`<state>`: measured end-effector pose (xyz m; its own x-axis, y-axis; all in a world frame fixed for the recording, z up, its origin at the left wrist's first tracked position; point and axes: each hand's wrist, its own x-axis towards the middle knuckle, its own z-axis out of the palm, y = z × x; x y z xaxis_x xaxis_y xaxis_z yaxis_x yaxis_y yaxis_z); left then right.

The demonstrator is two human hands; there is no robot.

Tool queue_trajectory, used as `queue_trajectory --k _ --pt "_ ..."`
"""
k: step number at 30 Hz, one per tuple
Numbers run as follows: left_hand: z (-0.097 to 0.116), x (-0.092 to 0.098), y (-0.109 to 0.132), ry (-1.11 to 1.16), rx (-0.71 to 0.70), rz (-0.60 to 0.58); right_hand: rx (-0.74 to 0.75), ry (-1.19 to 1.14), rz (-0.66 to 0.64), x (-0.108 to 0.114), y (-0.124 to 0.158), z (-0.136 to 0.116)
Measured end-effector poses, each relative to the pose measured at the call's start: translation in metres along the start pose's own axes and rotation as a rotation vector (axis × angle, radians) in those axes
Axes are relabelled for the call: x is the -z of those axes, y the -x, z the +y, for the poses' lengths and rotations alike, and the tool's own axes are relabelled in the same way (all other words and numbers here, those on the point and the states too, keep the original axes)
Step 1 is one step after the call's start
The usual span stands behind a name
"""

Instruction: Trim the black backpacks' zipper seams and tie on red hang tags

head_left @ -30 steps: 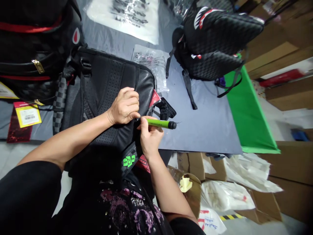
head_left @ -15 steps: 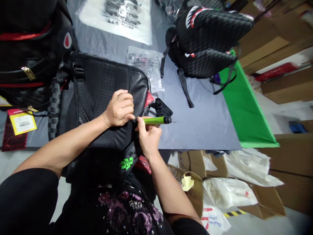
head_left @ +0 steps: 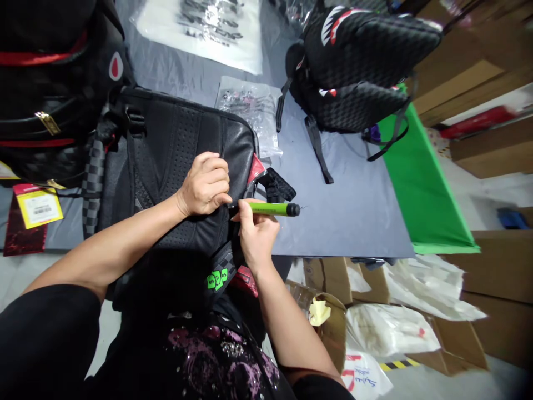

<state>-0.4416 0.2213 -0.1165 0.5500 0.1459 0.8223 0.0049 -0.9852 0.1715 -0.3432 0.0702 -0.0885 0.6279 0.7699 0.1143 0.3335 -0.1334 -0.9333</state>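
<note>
A black backpack [head_left: 166, 139] lies on the table with its padded, perforated back panel up. My left hand [head_left: 206, 186] rests over this panel, fingers curled in and thumb pointing to the right; what they grip is hidden. Just right of it, my right hand [head_left: 259, 233] is closed around a green marker pen [head_left: 270, 209] near the backpack's edge. The pen's dark end points right, and its other end lies close to my left thumb. Below, a checkered strap with green dollar-sign patches [head_left: 217, 279] hangs at the table edge.
Another black backpack [head_left: 50, 89] with red trim stands at the left, its yellow tag [head_left: 38, 208] hanging down. Shark-mouth backpacks [head_left: 358, 61] lie at the back right by a green panel [head_left: 433, 183]. Plastic bags [head_left: 250, 105] lie behind; cardboard boxes [head_left: 495, 261] stand right.
Both hands keep nearly the same pose over the backpack. My right hand and the marker pen sit very slightly further right, while the whole view has shifted a little.
</note>
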Motion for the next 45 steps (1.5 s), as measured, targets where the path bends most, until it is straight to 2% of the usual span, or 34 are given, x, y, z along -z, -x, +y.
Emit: queue_trajectory --k 6,14,21,34,38,43,45 --pt "0.000 0.000 -0.001 0.012 -0.035 0.045 0.026 -0.022 -0.003 -0.001 0.001 0.002" --pt "0.000 0.000 -0.001 -0.035 -0.048 0.039 0.069 0.030 -0.033 -0.001 -0.002 0.001" --pt "0.000 0.000 0.001 -0.037 -0.024 0.004 0.028 0.009 -0.007 -0.002 -0.001 0.005" --pt "0.001 -0.001 0.001 -0.074 -0.028 0.026 0.051 0.031 -0.027 -0.002 0.000 0.009" --pt "0.002 0.000 0.000 -0.091 -0.031 0.025 0.125 0.141 -0.012 -0.003 -0.002 0.010" --pt "0.005 0.000 -0.005 -0.165 -0.035 0.011 0.332 0.398 0.046 0.004 -0.006 0.016" --pt "0.003 -0.002 -0.009 -0.230 -0.047 -0.021 0.420 0.435 0.072 0.007 -0.002 0.016"
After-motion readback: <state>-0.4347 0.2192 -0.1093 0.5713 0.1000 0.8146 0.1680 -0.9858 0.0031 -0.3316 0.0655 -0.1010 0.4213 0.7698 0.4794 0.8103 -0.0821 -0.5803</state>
